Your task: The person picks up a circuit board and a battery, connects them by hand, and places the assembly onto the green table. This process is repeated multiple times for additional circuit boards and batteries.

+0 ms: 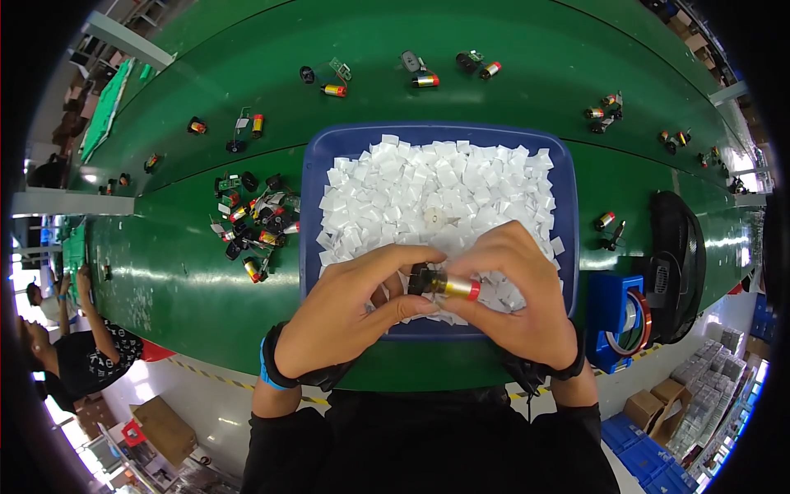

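Over a dark blue tray heaped with small white square pieces, I hold a small cylindrical battery with a gold and red wrap. A black part sits at the battery's left end. My left hand pinches the black part between thumb and fingers. My right hand, slightly blurred, has its thumb and fingers closed on the battery from the other side. Just beyond my fingers, a pale round piece lies on the white squares.
Left of the tray is a pile of similar batteries with black parts and wires; more lie along the green table. A blue tape dispenser and a black curved object stand at right. A co-worker is at far left.
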Demonstrator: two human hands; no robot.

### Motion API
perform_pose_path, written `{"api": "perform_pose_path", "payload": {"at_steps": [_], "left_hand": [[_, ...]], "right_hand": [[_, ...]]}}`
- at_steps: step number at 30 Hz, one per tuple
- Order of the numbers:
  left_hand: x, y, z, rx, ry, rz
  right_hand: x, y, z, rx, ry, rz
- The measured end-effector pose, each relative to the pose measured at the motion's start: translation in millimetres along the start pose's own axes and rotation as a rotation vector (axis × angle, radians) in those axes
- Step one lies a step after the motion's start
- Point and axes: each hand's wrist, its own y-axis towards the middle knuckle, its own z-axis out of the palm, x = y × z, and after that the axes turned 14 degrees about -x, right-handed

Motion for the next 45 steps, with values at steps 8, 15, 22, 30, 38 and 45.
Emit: {"api": "perform_pose_path", "payload": {"at_steps": [8,15,22,30,38,45], "left_hand": [[2.9,-0.7,1.7,-0.053,0.1,0.2],[0.1,4.1,0.3,0.042,-0.387,-0.167],[2.2,3.3,10.3,-0.009,-0.449,-0.199],[5.7,2.2,17.1,-0.016,-0.349,-0.25],[11.4,1.6,15.0,-0.014,-0.389,-0.169],[10.3,0.6,16.8,-0.09,-0.385,-0.145]], "right_hand": [[-0.4,-4.2,5.2,0.0,0.14,0.104],[0.4,-6.7,4.5,-0.038,0.137,-0.04],[1.0,-4.1,3.6,-0.009,-0.167,-0.4],[-2.8,-10.1,15.2,-0.167,-0.14,-0.165],[-8.9,-3.6,9.6,-0.128,-0.152,-0.264],[3.6,2.2,11.9,-0.263,-0.209,-0.32]]}}
